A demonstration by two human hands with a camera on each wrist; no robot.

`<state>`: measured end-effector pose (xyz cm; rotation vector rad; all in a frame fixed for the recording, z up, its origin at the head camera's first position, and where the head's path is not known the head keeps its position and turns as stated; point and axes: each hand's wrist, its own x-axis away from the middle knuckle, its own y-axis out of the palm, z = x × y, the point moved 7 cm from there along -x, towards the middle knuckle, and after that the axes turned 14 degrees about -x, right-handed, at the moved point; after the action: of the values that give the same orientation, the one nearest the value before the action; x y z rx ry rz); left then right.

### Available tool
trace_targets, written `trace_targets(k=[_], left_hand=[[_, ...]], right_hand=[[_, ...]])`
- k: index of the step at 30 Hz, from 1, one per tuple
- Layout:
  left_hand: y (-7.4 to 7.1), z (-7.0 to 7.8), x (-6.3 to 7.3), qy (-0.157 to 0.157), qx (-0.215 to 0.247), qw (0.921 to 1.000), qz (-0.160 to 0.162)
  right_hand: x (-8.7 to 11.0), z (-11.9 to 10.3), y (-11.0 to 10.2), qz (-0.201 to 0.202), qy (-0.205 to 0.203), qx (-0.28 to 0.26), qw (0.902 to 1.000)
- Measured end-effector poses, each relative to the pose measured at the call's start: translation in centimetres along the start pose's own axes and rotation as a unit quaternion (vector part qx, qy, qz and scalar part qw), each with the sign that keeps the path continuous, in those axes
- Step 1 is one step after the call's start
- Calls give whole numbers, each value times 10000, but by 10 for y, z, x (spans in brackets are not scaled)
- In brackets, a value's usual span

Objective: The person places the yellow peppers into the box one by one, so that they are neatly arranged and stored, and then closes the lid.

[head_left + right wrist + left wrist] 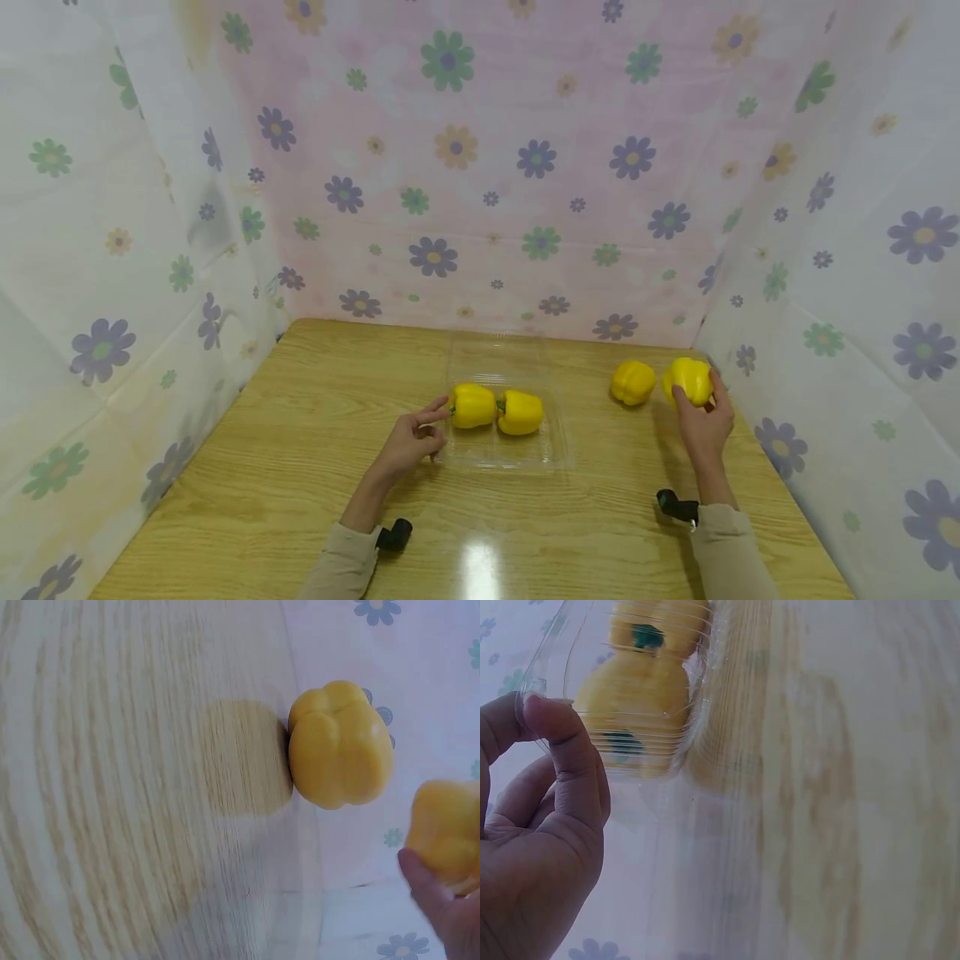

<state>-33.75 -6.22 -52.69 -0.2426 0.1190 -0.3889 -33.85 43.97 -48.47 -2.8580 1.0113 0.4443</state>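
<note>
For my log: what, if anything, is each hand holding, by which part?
Left hand pinches the clear container by its edge; right hand holds a yellow pepper by its sides.

No text, label, brand, number or sign can be read in the head view or in either wrist view.

1. Soft, even light surrounds me, with one white glare on the near table (540,517).
2. The left wrist view is hazy; glints streak the clear box (705,679).
3. In the right wrist view, the held pepper (448,831) looks blurred.
</note>
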Motion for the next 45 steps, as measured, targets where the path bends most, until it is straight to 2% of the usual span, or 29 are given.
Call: trace_targets(k=[3, 6, 8, 11, 13, 28, 30, 34, 45], left_hand=[[-1, -1, 0, -26, -20, 10000, 22], [-1, -1, 0, -14, -21, 10000, 26], [0, 0, 0, 10, -23, 10000, 13], [0, 0, 0, 34, -25, 10000, -8], [0, 1, 0, 23, -24, 10000, -11], [1, 1, 0, 69, 0, 10000, -23], [1, 1, 0, 58, 6, 10000, -30], [0, 1, 0, 80, 13, 10000, -36], [1, 0, -1, 153, -1, 9999, -63]], right_hand=[[0, -6, 4, -87, -443, -563, 9974], [2, -11, 9, -314, -751, -1227, 9891], [4, -14, 12, -487, -729, -1683, 9818], [7, -17, 19, -758, -457, -2204, 9714], [8, -19, 24, -938, -279, -2338, 9673], [28, -32, 60, -1713, -137, -2261, 9588], [32, -30, 65, -1871, -27, -2271, 9557], [40, -25, 75, -2285, 108, -2433, 9426], [62, -22, 97, -3102, 28, -2059, 9281]])
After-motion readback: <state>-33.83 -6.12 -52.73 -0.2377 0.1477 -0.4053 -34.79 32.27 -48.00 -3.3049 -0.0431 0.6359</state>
